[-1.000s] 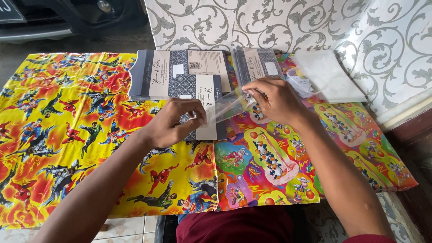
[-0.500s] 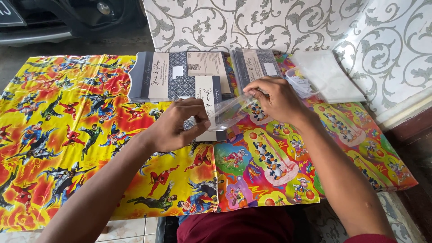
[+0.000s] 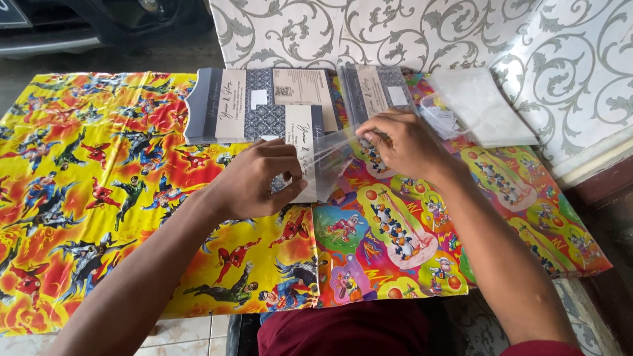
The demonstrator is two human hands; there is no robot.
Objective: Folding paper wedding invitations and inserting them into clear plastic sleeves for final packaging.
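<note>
I am partway through slipping one card (image 3: pixel 304 155) into a clear plastic sleeve (image 3: pixel 333 158): the card's right end sits inside the sleeve's mouth, but most of the card is outside it, to the left, under my left hand (image 3: pixel 254 178), so as I judge it the pushing-in is barely begun and the sleeve is not yet closed. My left fingers (image 3: pixel 280 173) are curled shut on the card, thumb underneath and fingertips on top, pinching its near edge. My right hand (image 3: pixel 402 142) is closed on the sleeve, its fingers (image 3: pixel 370 132) bent down and pinching the plastic at the top edge to hold the mouth apart. Just beyond my left fingers lies a stack of grey patterned cards (image 3: pixel 260 102) without sleeves, and beyond my right fingers a second grey stack (image 3: pixel 376 89). Further right of my right hand rests a pile of empty clear sleeves (image 3: pixel 484 109). Everything sits on bright cartoon-printed sheets (image 3: pixel 99 171) covering the surface
</note>
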